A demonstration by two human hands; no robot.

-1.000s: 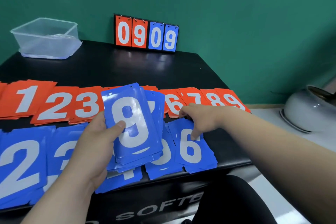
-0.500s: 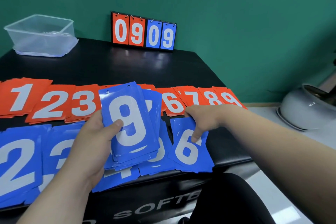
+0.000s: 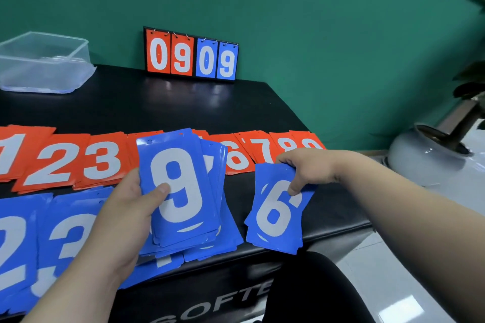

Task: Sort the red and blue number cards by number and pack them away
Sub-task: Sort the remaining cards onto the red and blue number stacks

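Clamped left grip [image 3: 126, 220] on a fanned blue card stack [image 3: 181, 191], 9 on top, thumb pressed across the digit, fingers hidden underneath; stack held just above the near blue piles

Closed right grip [image 3: 307, 168] on the far edge of the blue 6 pile [image 3: 275, 215], fingers curled over that edge, one fingertip down on the face; pile lying on the tabletop [image 3: 183, 107] close to its front edge, apart from the held stack

Noted blue 2 pile [image 3: 13, 241] and blue 3 pile [image 3: 70, 233] at near left, red number piles [image 3: 65, 162] in a row behind, 1 2 3 at left, 6 7 8 at right, middle ones hidden by the stack

Spotted clear plastic container [image 3: 44, 60] at far left, well apart from the cards; contents unclear. Flip scoreboard [image 3: 191, 54] at the back, reading 0909

Judged cards thin, light, glossy, stiff enough to stay flat but flexible; likely to slide off each other in a loose pile. Best squared up first, then taken by both long edges, thumb on the face; pinch at one short edge alone likely to let lower cards slip out
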